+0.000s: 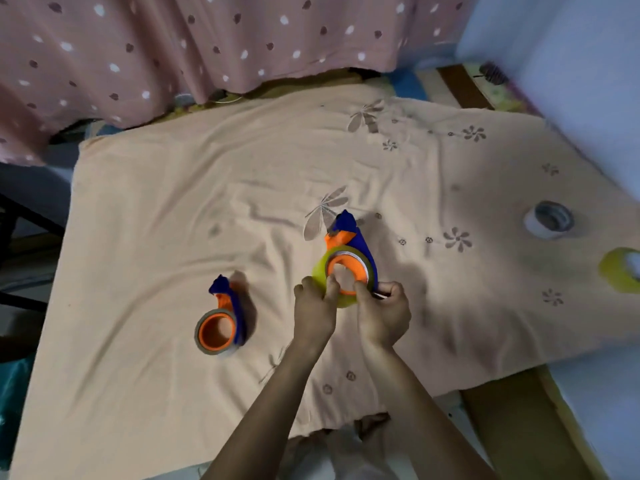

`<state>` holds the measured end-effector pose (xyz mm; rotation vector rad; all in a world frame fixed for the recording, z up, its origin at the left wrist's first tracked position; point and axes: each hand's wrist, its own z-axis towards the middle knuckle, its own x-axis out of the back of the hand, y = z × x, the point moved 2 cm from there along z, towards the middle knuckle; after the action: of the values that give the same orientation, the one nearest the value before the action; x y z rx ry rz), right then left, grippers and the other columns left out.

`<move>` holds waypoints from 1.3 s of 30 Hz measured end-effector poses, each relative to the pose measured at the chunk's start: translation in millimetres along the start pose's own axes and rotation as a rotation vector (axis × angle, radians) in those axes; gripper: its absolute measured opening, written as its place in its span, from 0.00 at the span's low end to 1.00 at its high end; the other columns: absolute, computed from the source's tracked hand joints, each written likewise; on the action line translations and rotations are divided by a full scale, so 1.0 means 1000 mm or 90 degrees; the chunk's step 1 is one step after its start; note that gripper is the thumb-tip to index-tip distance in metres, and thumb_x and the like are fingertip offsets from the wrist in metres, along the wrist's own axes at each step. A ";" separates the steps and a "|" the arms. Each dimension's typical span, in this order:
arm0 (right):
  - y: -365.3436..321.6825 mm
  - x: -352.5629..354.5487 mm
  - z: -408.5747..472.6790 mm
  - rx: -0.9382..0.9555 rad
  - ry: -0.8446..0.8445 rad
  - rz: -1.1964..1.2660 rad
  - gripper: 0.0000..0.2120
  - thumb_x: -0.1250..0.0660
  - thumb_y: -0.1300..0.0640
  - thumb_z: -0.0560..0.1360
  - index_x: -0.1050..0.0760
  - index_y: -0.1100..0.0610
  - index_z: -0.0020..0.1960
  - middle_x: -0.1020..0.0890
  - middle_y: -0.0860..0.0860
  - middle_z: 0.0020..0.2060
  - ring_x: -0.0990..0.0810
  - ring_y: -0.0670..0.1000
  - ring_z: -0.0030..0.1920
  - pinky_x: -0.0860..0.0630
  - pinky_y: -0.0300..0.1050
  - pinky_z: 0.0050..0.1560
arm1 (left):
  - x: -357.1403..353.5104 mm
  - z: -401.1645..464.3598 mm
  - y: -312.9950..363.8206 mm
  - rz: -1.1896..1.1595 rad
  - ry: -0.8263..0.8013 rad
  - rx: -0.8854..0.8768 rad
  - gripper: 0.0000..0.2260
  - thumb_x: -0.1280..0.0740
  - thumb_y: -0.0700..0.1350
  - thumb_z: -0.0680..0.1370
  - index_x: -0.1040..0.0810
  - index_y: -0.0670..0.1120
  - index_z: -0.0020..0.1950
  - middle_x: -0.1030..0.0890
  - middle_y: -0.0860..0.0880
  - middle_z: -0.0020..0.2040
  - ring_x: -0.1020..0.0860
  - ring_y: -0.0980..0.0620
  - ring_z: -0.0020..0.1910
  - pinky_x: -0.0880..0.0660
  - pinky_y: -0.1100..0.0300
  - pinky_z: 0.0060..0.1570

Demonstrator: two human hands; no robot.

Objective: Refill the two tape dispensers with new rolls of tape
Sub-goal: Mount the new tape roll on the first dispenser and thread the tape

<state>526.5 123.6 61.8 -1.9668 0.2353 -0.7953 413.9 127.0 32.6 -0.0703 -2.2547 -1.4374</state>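
Observation:
A blue and orange tape dispenser [353, 237] lies mid-cloth with a yellow-green tape roll [320, 277] around its orange hub. My left hand [313, 306] pinches the roll's near left rim, thumb inside the hub. My right hand [382, 311] grips the dispenser's near right edge beside the roll. A second blue and orange dispenser [225, 317] lies to the left, untouched, with a thin grey-brown ring on its hub. At the right lie a white tape roll [549, 220] and a yellow-green tape roll [621, 273], partly cut by the frame edge.
Everything rests on a peach flowered cloth [173, 202] over a low table. A pink dotted curtain [207, 39] hangs along the far side. A wooden frame [519, 410] shows at the near right. My feet show below the cloth's near edge.

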 end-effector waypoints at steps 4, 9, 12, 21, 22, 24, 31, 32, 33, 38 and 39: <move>-0.001 -0.005 0.030 0.088 0.013 -0.057 0.13 0.23 0.51 0.64 0.24 0.54 0.42 0.19 0.47 0.36 0.21 0.49 0.37 0.35 0.33 0.32 | -0.028 0.015 -0.003 -0.033 -0.042 0.066 0.17 0.44 0.57 0.79 0.28 0.44 0.46 0.18 0.39 0.44 0.18 0.39 0.43 0.21 0.44 0.48; 0.017 -0.028 0.059 0.130 -0.005 -0.117 0.13 0.24 0.50 0.64 0.24 0.55 0.43 0.18 0.48 0.39 0.21 0.49 0.38 0.31 0.40 0.37 | -0.044 0.049 -0.028 -0.123 -0.088 0.164 0.16 0.39 0.51 0.80 0.24 0.38 0.52 0.19 0.38 0.50 0.17 0.40 0.46 0.19 0.47 0.50; 0.032 -0.041 0.074 0.122 -0.004 -0.140 0.13 0.24 0.50 0.65 0.24 0.54 0.43 0.18 0.49 0.39 0.22 0.50 0.36 0.30 0.42 0.37 | -0.052 0.068 -0.042 -0.150 -0.113 0.162 0.17 0.37 0.51 0.79 0.23 0.38 0.55 0.20 0.39 0.49 0.18 0.40 0.48 0.19 0.47 0.50; 0.050 -0.076 0.100 0.089 -0.003 -0.180 0.11 0.26 0.53 0.62 0.26 0.52 0.42 0.17 0.49 0.39 0.20 0.51 0.38 0.27 0.41 0.38 | -0.074 0.103 -0.081 -0.134 -0.098 0.176 0.29 0.37 0.67 0.66 0.22 0.46 0.55 0.17 0.42 0.51 0.19 0.42 0.52 0.22 0.42 0.54; 0.052 -0.078 0.102 0.092 -0.004 -0.186 0.12 0.26 0.53 0.63 0.25 0.52 0.42 0.17 0.49 0.40 0.20 0.51 0.39 0.27 0.41 0.39 | -0.075 0.104 -0.082 -0.132 -0.096 0.177 0.29 0.38 0.66 0.67 0.22 0.45 0.55 0.17 0.42 0.51 0.19 0.41 0.52 0.22 0.42 0.54; 0.054 -0.079 0.104 0.091 -0.006 -0.201 0.12 0.25 0.52 0.63 0.26 0.52 0.42 0.17 0.49 0.40 0.19 0.51 0.39 0.25 0.42 0.39 | -0.072 0.101 -0.073 -0.109 -0.091 0.163 0.26 0.38 0.65 0.69 0.21 0.45 0.54 0.17 0.41 0.51 0.19 0.41 0.52 0.22 0.43 0.54; 0.063 -0.070 0.115 0.084 0.021 -0.235 0.12 0.26 0.51 0.66 0.25 0.54 0.45 0.17 0.50 0.41 0.20 0.51 0.39 0.24 0.42 0.39 | -0.082 0.100 -0.056 0.050 -0.100 0.076 0.16 0.39 0.53 0.80 0.21 0.42 0.56 0.17 0.42 0.51 0.21 0.44 0.48 0.29 0.59 0.46; 0.064 -0.067 0.119 0.083 0.026 -0.235 0.12 0.26 0.51 0.67 0.25 0.55 0.45 0.17 0.50 0.41 0.20 0.50 0.39 0.25 0.42 0.38 | -0.086 0.101 -0.054 0.062 -0.105 0.071 0.16 0.39 0.53 0.80 0.21 0.42 0.55 0.17 0.43 0.50 0.22 0.45 0.46 0.32 0.59 0.44; 0.064 -0.065 0.123 0.084 0.029 -0.235 0.12 0.26 0.51 0.67 0.25 0.55 0.45 0.17 0.50 0.40 0.20 0.51 0.39 0.25 0.43 0.38 | -0.090 0.101 -0.053 0.066 -0.109 0.069 0.16 0.39 0.53 0.80 0.21 0.42 0.54 0.17 0.42 0.49 0.24 0.46 0.44 0.33 0.59 0.43; 0.066 -0.060 0.136 0.099 0.013 -0.247 0.12 0.26 0.50 0.67 0.26 0.54 0.44 0.17 0.49 0.39 0.21 0.50 0.38 0.25 0.43 0.36 | -0.102 0.101 -0.050 0.075 -0.095 0.056 0.19 0.39 0.56 0.79 0.20 0.40 0.51 0.18 0.41 0.47 0.22 0.45 0.45 0.28 0.56 0.45; 0.067 -0.060 0.137 0.098 0.005 -0.248 0.12 0.26 0.50 0.67 0.26 0.54 0.44 0.18 0.49 0.40 0.21 0.50 0.38 0.25 0.43 0.36 | -0.103 0.100 -0.050 0.088 -0.085 0.053 0.20 0.39 0.56 0.78 0.21 0.40 0.52 0.19 0.41 0.49 0.22 0.44 0.48 0.28 0.57 0.47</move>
<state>576.1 215.5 -64.3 -1.8871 -0.2073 -1.0369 456.3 212.3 -86.3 -0.2982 -2.3635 -1.3000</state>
